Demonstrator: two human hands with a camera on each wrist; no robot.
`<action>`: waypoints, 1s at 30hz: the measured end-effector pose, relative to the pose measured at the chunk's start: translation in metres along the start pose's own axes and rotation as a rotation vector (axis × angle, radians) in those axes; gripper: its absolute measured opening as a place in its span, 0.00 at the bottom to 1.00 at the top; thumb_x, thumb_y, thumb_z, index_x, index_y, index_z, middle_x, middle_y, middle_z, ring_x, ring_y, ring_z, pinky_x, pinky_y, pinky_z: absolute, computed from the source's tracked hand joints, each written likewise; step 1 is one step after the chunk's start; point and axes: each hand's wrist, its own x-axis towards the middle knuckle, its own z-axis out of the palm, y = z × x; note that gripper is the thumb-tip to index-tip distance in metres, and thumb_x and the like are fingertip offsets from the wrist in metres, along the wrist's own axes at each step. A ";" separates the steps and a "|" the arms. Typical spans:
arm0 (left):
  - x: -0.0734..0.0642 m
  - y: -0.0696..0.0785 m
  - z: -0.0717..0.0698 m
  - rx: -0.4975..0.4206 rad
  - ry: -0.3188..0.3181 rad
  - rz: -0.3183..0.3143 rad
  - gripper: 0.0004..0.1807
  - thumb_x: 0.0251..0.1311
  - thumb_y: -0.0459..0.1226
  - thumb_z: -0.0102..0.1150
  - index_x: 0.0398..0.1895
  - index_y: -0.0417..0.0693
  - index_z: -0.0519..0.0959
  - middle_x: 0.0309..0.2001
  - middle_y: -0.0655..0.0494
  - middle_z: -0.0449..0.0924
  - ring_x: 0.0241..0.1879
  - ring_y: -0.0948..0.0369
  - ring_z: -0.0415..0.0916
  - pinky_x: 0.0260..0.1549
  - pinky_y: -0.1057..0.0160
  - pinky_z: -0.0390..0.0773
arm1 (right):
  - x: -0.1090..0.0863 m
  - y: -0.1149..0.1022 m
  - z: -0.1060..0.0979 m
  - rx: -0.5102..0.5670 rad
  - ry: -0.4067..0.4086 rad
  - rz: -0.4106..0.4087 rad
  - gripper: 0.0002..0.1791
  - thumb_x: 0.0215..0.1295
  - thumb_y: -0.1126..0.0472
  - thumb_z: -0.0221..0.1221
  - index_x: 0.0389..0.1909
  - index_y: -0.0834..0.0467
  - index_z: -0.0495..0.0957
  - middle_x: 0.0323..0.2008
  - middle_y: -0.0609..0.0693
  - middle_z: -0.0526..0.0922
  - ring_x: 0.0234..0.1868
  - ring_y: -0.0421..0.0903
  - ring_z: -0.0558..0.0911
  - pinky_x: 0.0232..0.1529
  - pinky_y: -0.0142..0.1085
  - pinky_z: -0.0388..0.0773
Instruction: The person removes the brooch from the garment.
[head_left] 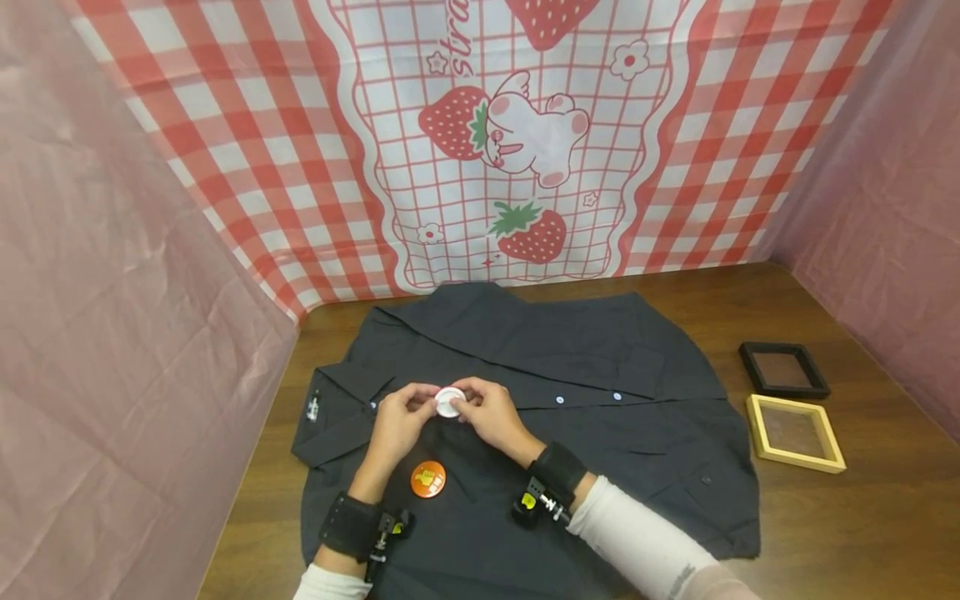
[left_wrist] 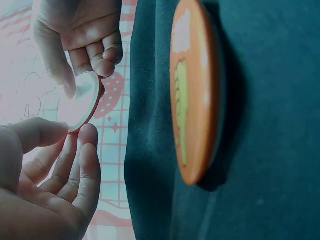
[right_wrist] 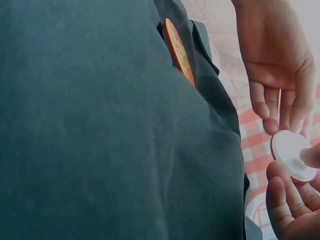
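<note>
Both hands hold a round badge (head_left: 448, 400) between them over the dark shirt (head_left: 645, 467). Its white back faces up, and a thin red edge shows in the left wrist view. My left hand (head_left: 397, 427) pinches one side of the badge between thumb and fingers. On the opposite side, my right hand (head_left: 497, 418) grips it, the thumb lying on the white back. Below the hands, an orange badge (head_left: 427, 480) with a yellow figure rests face up on the shirt; in the left wrist view this orange badge (left_wrist: 194, 100) appears close and edge-on.
The shirt lies spread on a wooden table (head_left: 892, 517), its collar (head_left: 337, 412) to the left. At the right are a black frame (head_left: 784, 369) and a pale yellow frame (head_left: 797, 433). A strawberry-print cloth (head_left: 525, 183) hangs behind, with pink cloth at both sides.
</note>
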 end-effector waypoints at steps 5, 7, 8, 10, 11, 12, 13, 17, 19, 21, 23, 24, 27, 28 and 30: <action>0.000 0.000 0.001 -0.013 0.006 -0.003 0.07 0.58 0.29 0.63 0.40 0.38 0.84 0.34 0.44 0.86 0.32 0.58 0.82 0.33 0.69 0.81 | -0.002 -0.004 -0.001 -0.030 0.017 -0.012 0.07 0.60 0.70 0.63 0.40 0.65 0.82 0.27 0.57 0.84 0.22 0.46 0.82 0.23 0.26 0.77; -0.001 0.000 0.002 -0.019 0.008 0.001 0.07 0.57 0.29 0.64 0.40 0.39 0.84 0.35 0.44 0.86 0.32 0.58 0.82 0.33 0.69 0.81 | -0.002 -0.003 -0.001 -0.033 0.029 -0.018 0.07 0.60 0.70 0.63 0.40 0.65 0.82 0.26 0.57 0.84 0.22 0.47 0.82 0.23 0.26 0.77; -0.001 0.000 0.002 -0.022 0.009 0.004 0.07 0.57 0.29 0.64 0.40 0.39 0.84 0.35 0.44 0.86 0.32 0.58 0.82 0.34 0.69 0.81 | -0.003 -0.003 -0.001 -0.033 0.033 -0.021 0.07 0.60 0.70 0.64 0.39 0.65 0.83 0.26 0.57 0.84 0.22 0.47 0.82 0.23 0.27 0.77; -0.001 0.000 0.002 -0.028 0.011 0.006 0.07 0.57 0.29 0.64 0.39 0.39 0.84 0.35 0.45 0.86 0.33 0.57 0.82 0.35 0.67 0.82 | -0.003 -0.004 -0.001 -0.030 0.038 -0.020 0.07 0.59 0.70 0.64 0.39 0.65 0.83 0.26 0.57 0.84 0.22 0.46 0.82 0.23 0.27 0.77; -0.001 0.001 0.002 -0.032 0.012 0.007 0.07 0.57 0.29 0.64 0.39 0.39 0.85 0.36 0.45 0.86 0.33 0.57 0.82 0.35 0.66 0.82 | -0.003 -0.004 -0.001 -0.031 0.039 -0.020 0.07 0.59 0.70 0.64 0.39 0.65 0.83 0.26 0.57 0.84 0.21 0.46 0.82 0.23 0.27 0.77; -0.001 0.001 0.002 -0.036 0.013 0.009 0.07 0.57 0.29 0.65 0.39 0.39 0.85 0.36 0.45 0.86 0.33 0.57 0.82 0.36 0.65 0.83 | -0.003 -0.004 -0.001 -0.031 0.039 -0.020 0.07 0.59 0.70 0.64 0.39 0.65 0.83 0.26 0.57 0.84 0.21 0.44 0.82 0.23 0.27 0.77; -0.001 0.001 0.002 -0.041 0.014 0.008 0.07 0.57 0.29 0.65 0.39 0.39 0.85 0.36 0.45 0.86 0.33 0.57 0.83 0.36 0.64 0.83 | -0.003 -0.004 -0.002 -0.033 0.037 -0.017 0.07 0.59 0.69 0.64 0.39 0.65 0.83 0.26 0.57 0.84 0.21 0.43 0.82 0.23 0.27 0.77; 0.000 0.000 0.003 -0.074 0.016 0.009 0.07 0.58 0.29 0.65 0.39 0.39 0.85 0.36 0.44 0.86 0.34 0.55 0.83 0.36 0.64 0.84 | -0.003 -0.005 -0.004 -0.048 0.030 -0.022 0.07 0.60 0.69 0.63 0.40 0.65 0.82 0.27 0.57 0.85 0.21 0.37 0.79 0.23 0.27 0.77; 0.000 0.000 0.004 -0.099 0.014 0.011 0.06 0.58 0.30 0.65 0.39 0.38 0.85 0.36 0.43 0.86 0.34 0.54 0.84 0.36 0.65 0.84 | -0.003 -0.005 -0.005 -0.049 0.026 -0.023 0.07 0.61 0.69 0.63 0.40 0.64 0.83 0.27 0.56 0.85 0.21 0.35 0.79 0.23 0.27 0.76; 0.000 -0.001 0.005 -0.126 0.011 0.017 0.06 0.59 0.31 0.65 0.38 0.38 0.85 0.36 0.42 0.86 0.34 0.51 0.85 0.35 0.66 0.84 | -0.003 -0.006 -0.006 -0.048 0.027 -0.023 0.07 0.60 0.69 0.63 0.39 0.64 0.83 0.28 0.57 0.85 0.21 0.36 0.79 0.23 0.27 0.76; 0.000 -0.001 0.005 -0.147 0.008 0.026 0.07 0.59 0.32 0.64 0.38 0.38 0.85 0.37 0.41 0.86 0.34 0.50 0.85 0.35 0.67 0.84 | -0.003 -0.006 -0.007 -0.041 0.028 -0.020 0.07 0.60 0.69 0.63 0.39 0.63 0.83 0.28 0.57 0.85 0.22 0.37 0.80 0.24 0.26 0.76; 0.000 -0.001 0.005 -0.153 0.010 0.029 0.07 0.59 0.33 0.64 0.38 0.38 0.85 0.37 0.41 0.86 0.34 0.49 0.85 0.35 0.67 0.84 | -0.003 -0.006 -0.007 -0.038 0.027 -0.024 0.06 0.60 0.69 0.63 0.39 0.63 0.83 0.29 0.57 0.85 0.22 0.38 0.81 0.24 0.26 0.76; 0.000 0.000 0.005 -0.159 0.013 0.031 0.07 0.60 0.34 0.64 0.38 0.38 0.85 0.37 0.42 0.86 0.34 0.50 0.85 0.35 0.68 0.83 | -0.002 -0.006 -0.008 -0.034 0.027 -0.034 0.06 0.60 0.68 0.64 0.38 0.63 0.83 0.29 0.57 0.86 0.23 0.41 0.82 0.25 0.26 0.76; 0.001 0.001 0.005 -0.156 0.014 0.028 0.07 0.60 0.35 0.65 0.37 0.39 0.85 0.36 0.43 0.86 0.34 0.50 0.85 0.35 0.69 0.83 | -0.002 -0.006 -0.008 -0.035 0.026 -0.038 0.06 0.60 0.68 0.64 0.38 0.63 0.83 0.29 0.57 0.86 0.23 0.41 0.81 0.25 0.26 0.76; 0.001 0.002 0.004 -0.149 0.015 0.021 0.07 0.60 0.35 0.65 0.37 0.39 0.85 0.36 0.43 0.86 0.34 0.51 0.85 0.34 0.71 0.82 | -0.002 -0.005 -0.009 -0.040 0.023 -0.046 0.05 0.60 0.68 0.64 0.38 0.62 0.83 0.30 0.56 0.86 0.23 0.39 0.81 0.25 0.26 0.76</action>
